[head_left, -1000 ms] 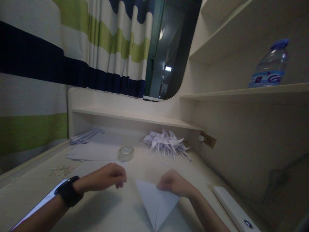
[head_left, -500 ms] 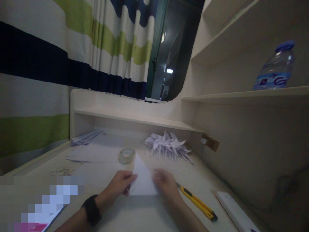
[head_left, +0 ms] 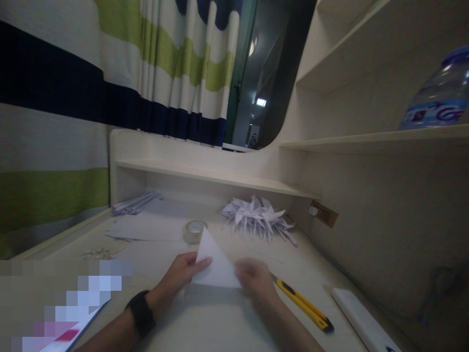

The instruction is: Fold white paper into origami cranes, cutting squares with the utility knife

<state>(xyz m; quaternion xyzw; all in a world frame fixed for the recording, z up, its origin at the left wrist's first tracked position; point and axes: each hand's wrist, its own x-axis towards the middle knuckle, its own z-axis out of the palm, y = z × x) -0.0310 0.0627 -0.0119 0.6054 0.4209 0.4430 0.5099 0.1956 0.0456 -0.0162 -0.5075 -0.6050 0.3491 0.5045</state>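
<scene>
A folded white sheet of paper (head_left: 215, 266), triangular with its tip pointing away from me, is held up over the desk. My left hand (head_left: 185, 271), with a black band on the wrist, pinches its left edge, thumb on top. At its right corner my right hand (head_left: 254, 278) has its fingers closed on the paper, slightly blurred. Just behind the paper lies a roll of clear tape (head_left: 194, 232). Close to my right forearm rests a yellow utility knife (head_left: 302, 303). Farther back is a pile of white paper pinwheels (head_left: 254, 215).
White paper sheets (head_left: 146, 227) and a bundle of rolled paper strips (head_left: 137, 203) lie at the back left, near small scattered bits (head_left: 97, 253). A long white box (head_left: 361, 318) lies at right. A water bottle (head_left: 437, 100) stands on the shelf (head_left: 373, 138).
My view has shifted slightly. The paper has tilted a little, its right corner lower, and my left thumb lies farther over it. Both hands still grip it.
</scene>
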